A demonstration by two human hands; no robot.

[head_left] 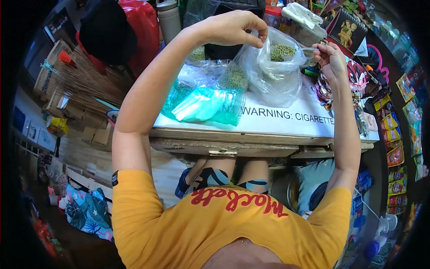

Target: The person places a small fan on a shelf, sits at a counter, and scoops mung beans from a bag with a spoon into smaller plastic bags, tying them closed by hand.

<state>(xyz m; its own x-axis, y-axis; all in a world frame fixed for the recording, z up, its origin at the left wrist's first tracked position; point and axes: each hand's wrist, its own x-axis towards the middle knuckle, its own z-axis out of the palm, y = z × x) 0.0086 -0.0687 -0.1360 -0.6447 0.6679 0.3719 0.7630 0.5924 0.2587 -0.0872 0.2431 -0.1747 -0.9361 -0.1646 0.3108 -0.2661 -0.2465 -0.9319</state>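
A clear plastic bag (274, 87) stands bunched on the white tabletop, its mouth spread. Green mung beans (282, 50) show inside that mouth. My left hand (239, 29) arches over the bag from the left, its thumb and fingers curled closed at the rim. From the right, my right hand (330, 59) grips the thin handle of a spoon (308, 49); the spoon's head is at the beans and not clearly seen. Smaller clear bags of mung beans (234, 77) lie left of the big bag. Beside them is a pack of teal plastic bags (204, 104).
The white tabletop (268, 123) carries printed warning text. A patterned cloth bundle (354, 78) sits at its right end. Behind stand a tumbler (169, 20) and a red bag (139, 31). Brooms (89, 80) lean at the left; sachets (392, 121) hang at the right.
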